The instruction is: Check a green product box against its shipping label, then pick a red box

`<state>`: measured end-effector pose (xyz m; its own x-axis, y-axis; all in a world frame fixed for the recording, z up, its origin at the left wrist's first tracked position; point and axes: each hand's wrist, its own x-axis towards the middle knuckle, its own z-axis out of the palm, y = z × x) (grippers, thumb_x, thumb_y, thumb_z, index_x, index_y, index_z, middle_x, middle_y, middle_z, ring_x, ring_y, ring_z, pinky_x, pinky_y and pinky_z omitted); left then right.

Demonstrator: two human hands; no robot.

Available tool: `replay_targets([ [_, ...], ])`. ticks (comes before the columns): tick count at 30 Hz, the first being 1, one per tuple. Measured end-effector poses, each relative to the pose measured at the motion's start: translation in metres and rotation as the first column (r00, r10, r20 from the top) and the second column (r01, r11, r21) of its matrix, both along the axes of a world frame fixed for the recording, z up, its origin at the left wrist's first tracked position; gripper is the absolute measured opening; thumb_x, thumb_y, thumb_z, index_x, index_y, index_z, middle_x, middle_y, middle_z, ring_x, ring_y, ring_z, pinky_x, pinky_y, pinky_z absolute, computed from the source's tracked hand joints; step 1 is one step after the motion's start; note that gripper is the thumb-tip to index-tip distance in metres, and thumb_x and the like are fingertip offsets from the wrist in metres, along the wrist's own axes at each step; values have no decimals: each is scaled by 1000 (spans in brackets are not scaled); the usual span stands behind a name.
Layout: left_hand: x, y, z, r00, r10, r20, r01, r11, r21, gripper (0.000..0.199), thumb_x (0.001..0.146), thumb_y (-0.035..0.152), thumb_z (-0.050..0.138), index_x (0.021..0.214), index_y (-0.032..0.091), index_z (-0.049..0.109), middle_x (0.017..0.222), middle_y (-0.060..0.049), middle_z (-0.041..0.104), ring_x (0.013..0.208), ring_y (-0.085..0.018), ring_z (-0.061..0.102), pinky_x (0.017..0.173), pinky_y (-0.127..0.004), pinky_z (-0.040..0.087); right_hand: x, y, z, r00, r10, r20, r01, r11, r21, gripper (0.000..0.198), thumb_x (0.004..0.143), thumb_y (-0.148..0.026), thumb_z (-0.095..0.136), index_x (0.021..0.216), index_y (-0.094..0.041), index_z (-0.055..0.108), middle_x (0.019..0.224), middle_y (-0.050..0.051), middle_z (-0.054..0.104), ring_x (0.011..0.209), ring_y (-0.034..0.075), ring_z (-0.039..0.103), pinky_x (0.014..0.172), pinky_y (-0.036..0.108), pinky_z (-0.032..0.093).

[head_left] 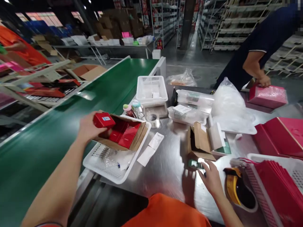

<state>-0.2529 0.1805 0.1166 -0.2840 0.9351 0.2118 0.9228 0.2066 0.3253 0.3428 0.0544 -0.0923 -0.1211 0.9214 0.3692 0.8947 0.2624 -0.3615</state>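
My left hand grips a small red box above an open cardboard carton that holds more red boxes. The carton lies tilted in a white plastic basket at the edge of the steel table. My right hand rests on the table near its front edge, fingers on a small dark green item. Just beyond that hand stands a small open cardboard box, and a yellow tape dispenser lies to its right.
A green conveyor belt runs along the left. A second white basket, plastic bags, paper slips and red gift boxes crowd the table. A basket of red bags sits at right. A person in dark blue handles a pink box.
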Motion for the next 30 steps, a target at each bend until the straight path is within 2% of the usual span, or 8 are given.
replay_targets([
  [2, 14, -23, 28, 955, 11, 298, -91, 962, 256, 110, 46, 47, 77, 145, 12, 45, 144, -19, 53, 129, -41, 53, 114, -57, 42, -20, -9, 18, 987, 23, -160, -31, 998, -52, 35, 95, -47, 54, 113, -20, 68, 118, 17, 68, 112, 33, 65, 96, 53, 57],
  [5, 65, -64, 51, 616, -140, 775, -209, 920, 332, 111, 46, 47, 77, 150, 28, 41, 141, -5, 61, 125, -35, 58, 111, -53, 46, -65, -13, 59, 885, 68, -461, -183, 961, -210, 38, 95, -48, 58, 121, -22, 65, 121, 14, 68, 110, 27, 67, 96, 47, 58],
  [8, 145, -101, 39, 124, -75, 989, -140, 986, 93, 74, 61, 56, 70, 129, 28, 63, 116, 0, 75, 117, -34, 65, 101, -47, 53, -106, -12, 105, 625, 104, -774, -451, 857, -249, 55, 91, -55, 66, 138, -28, 54, 134, 13, 63, 121, 28, 63, 99, 47, 57],
  [10, 200, -121, 15, -235, 191, 953, 78, 981, -177, 68, 60, 60, 71, 116, 21, 70, 106, -6, 78, 107, -34, 70, 93, -47, 57, -122, -14, 131, 410, 138, -902, -597, 788, -151, 84, 80, -65, 75, 149, -34, 40, 149, 14, 52, 135, 31, 54, 107, 51, 51],
  [13, 262, -145, -23, -483, 513, 710, 411, 848, -334, 49, 70, 57, 74, 99, 17, 73, 90, -7, 79, 84, -27, 74, 75, -39, 59, -123, -24, 154, 310, 190, -931, -665, 743, -70, 120, 58, -71, 87, 156, -37, 28, 164, 14, 30, 148, 36, 37, 118, 57, 37],
  [17, 294, -164, -43, -555, 665, 500, 587, 739, -331, 47, 76, 59, 73, 96, 16, 74, 84, -5, 79, 72, -21, 72, 65, -32, 56, -110, -50, 164, 406, 114, -907, -638, 745, -192, 124, 54, -63, 93, 157, -34, 29, 165, 14, 26, 152, 35, 30, 124, 54, 26],
  [21, 298, -167, -41, -545, 651, 528, 535, 755, -379, 42, 79, 55, 73, 92, 16, 74, 81, -5, 78, 68, -19, 69, 67, -30, 54, -108, -67, 169, 352, -21, -936, -605, 758, -244, 125, 54, -65, 92, 156, -30, 28, 159, 17, 35, 146, 34, 40, 120, 49, 36],
  [30, 296, -161, -41, -428, 626, 652, 525, 759, -384, 29, 70, 42, 83, 80, 17, 73, 68, -4, 76, 86, -32, 76, 88, -44, 59, -108, -66, 167, 400, 83, -913, -518, 842, -151, 97, 63, -61, 87, 144, -25, 45, 144, 15, 52, 129, 31, 55, 112, 45, 44],
])
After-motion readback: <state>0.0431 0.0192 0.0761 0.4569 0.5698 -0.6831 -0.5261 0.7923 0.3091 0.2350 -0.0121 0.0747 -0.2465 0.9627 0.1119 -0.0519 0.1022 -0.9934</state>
